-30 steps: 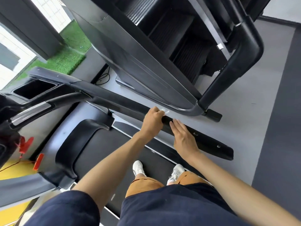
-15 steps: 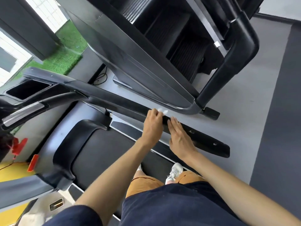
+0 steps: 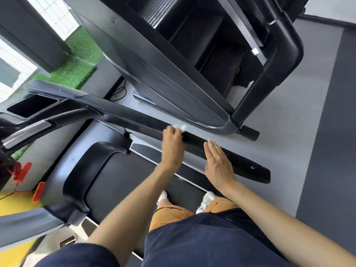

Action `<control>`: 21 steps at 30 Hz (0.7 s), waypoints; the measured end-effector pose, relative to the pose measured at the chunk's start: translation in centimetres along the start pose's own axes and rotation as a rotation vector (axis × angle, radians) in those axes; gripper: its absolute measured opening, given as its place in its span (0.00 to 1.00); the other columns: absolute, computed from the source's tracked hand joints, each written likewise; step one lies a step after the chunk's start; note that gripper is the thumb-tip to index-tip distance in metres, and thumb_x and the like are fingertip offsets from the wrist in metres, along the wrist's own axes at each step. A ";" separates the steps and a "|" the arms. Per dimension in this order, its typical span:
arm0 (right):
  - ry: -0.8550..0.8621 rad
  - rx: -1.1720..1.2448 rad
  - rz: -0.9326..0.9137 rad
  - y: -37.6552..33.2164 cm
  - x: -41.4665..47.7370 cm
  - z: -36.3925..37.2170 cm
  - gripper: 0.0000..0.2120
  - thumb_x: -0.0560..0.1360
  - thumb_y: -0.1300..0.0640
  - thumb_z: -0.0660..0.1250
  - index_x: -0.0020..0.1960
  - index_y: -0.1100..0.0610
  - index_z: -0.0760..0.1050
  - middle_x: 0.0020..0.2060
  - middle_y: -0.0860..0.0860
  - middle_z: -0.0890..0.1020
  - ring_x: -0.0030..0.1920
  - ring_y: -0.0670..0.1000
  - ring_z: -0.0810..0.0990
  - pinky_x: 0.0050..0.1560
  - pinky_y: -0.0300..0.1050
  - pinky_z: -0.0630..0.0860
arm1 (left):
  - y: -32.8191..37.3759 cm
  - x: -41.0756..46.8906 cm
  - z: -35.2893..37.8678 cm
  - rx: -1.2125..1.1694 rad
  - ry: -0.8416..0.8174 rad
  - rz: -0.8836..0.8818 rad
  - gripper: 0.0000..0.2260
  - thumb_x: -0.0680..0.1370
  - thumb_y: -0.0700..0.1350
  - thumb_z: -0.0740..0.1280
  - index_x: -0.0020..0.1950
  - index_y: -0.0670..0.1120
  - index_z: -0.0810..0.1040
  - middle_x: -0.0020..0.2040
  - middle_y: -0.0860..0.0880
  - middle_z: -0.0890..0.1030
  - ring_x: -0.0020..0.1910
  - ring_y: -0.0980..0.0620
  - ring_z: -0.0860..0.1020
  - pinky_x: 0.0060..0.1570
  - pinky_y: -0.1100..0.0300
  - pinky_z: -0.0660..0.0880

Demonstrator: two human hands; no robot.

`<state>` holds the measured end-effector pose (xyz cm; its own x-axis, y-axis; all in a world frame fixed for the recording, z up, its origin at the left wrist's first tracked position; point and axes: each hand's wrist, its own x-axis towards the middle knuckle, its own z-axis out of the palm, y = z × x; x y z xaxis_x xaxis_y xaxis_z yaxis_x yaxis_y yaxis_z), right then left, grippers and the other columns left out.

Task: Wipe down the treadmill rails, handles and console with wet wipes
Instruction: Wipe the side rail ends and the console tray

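Observation:
The treadmill's right side rail [image 3: 242, 162] is a long black bar running from the console down to the right. My left hand [image 3: 172, 146] is curled over the rail and holds a white wet wipe [image 3: 180, 127] against it; only a bit of the wipe shows past the fingers. My right hand [image 3: 217, 162] lies flat on the rail with straight fingers, a short way right of the left hand. The console [image 3: 28, 108] with its cup pocket sits at the far left, a silver-topped handle [image 3: 25, 133] below it.
A black stair-climber machine [image 3: 173, 60] stands close beyond the rail, its frame tube [image 3: 269, 78] reaching the grey floor [image 3: 289, 132]. The treadmill belt [image 3: 119, 182] lies below my arms, with my white shoes on it. A red safety clip [image 3: 25, 170] hangs at left.
My left hand has slid with the wipe up the rail toward the console, so the gap to my right hand has widened. The right hand has stayed flat on the rail.

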<state>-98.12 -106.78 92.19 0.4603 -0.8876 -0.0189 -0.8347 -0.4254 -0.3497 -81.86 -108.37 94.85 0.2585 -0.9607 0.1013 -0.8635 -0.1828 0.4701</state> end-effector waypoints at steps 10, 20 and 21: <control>0.005 0.020 -0.031 0.6 0.2 -0.1 0.29 0.71 0.72 0.67 0.70 0.69 0.66 0.68 0.65 0.70 0.70 0.62 0.69 0.70 0.50 0.60 | -2.8 3.5 -3.8 0.032 0.138 -0.168 0.15 0.73 0.25 0.59 0.55 0.34 0.79 0.44 0.44 0.71 0.45 0.44 0.69 0.42 0.60 0.64; 0.002 0.020 -0.038 0.9 0.0 0.0 0.30 0.66 0.72 0.73 0.67 0.69 0.70 0.64 0.65 0.74 0.66 0.62 0.74 0.64 0.50 0.65 | -0.1 0.3 -1.6 -0.130 -0.142 0.105 0.10 0.75 0.27 0.62 0.46 0.36 0.82 0.40 0.46 0.70 0.39 0.48 0.69 0.38 0.56 0.67; 0.004 0.025 -0.041 0.9 0.0 0.0 0.30 0.66 0.73 0.72 0.67 0.69 0.70 0.65 0.65 0.74 0.66 0.62 0.73 0.64 0.50 0.66 | -1.0 0.9 -2.7 -0.147 -0.078 0.056 0.09 0.77 0.30 0.62 0.48 0.36 0.83 0.41 0.47 0.70 0.39 0.48 0.70 0.38 0.60 0.65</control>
<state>-98.86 -107.20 91.84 0.4929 -0.8701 0.0002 -0.8071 -0.4573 -0.3734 -79.62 -108.52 96.88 0.1723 -0.9828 0.0658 -0.8015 -0.1011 0.5894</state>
